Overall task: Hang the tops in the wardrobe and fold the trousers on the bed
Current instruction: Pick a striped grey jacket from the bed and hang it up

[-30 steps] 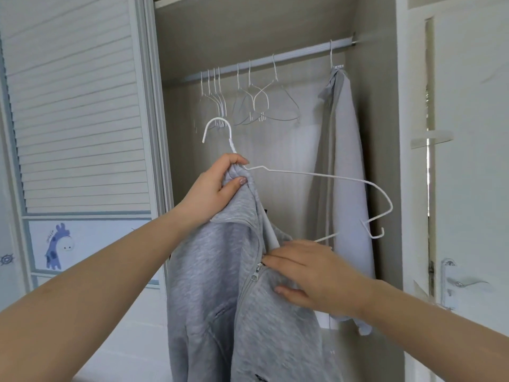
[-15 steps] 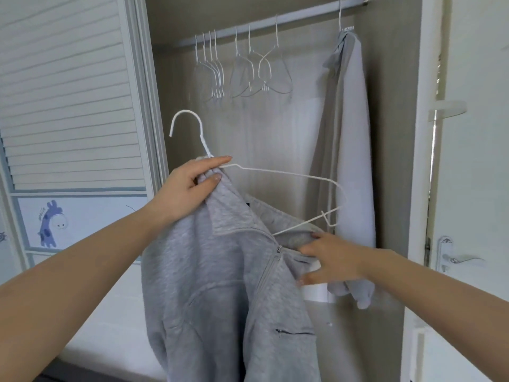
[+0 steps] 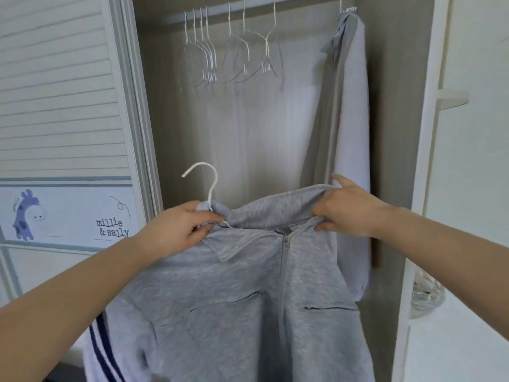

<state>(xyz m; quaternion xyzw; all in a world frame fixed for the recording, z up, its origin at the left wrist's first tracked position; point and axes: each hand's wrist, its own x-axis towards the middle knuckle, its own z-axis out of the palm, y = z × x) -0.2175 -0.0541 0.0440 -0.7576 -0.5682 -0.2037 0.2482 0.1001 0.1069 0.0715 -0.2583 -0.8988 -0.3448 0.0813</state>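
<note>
While both arms reach out toward the open wardrobe [image 3: 396,106], each hand holds on to a grey jacket [image 3: 248,312]. The left hand [image 3: 176,232] has its fingers curled tight around the jacket's collar and the bottom of a white hanger [image 3: 206,186]. The hanger's hook sticks up above that hand, and the rest of the hanger is hidden inside the jacket. The right hand [image 3: 347,210] pinches the other side of the collar, with the thumb on top and the fingers curled under the cloth. The jacket hangs down between the two hands, in front of the wardrobe and well below the rail [image 3: 248,6]. Its zip [image 3: 285,241] runs down the middle, and it has two slit pockets on the front. Dark blue stripes show on the sleeve at the bottom left. Up on the rail hang a row of bare hangers [image 3: 234,51]. Another grey top [image 3: 349,133] hangs at the right end of the rail, just behind the right hand. On the left is a sliding door [image 3: 63,106] with a blue giraffe picture [image 3: 26,216].
</note>
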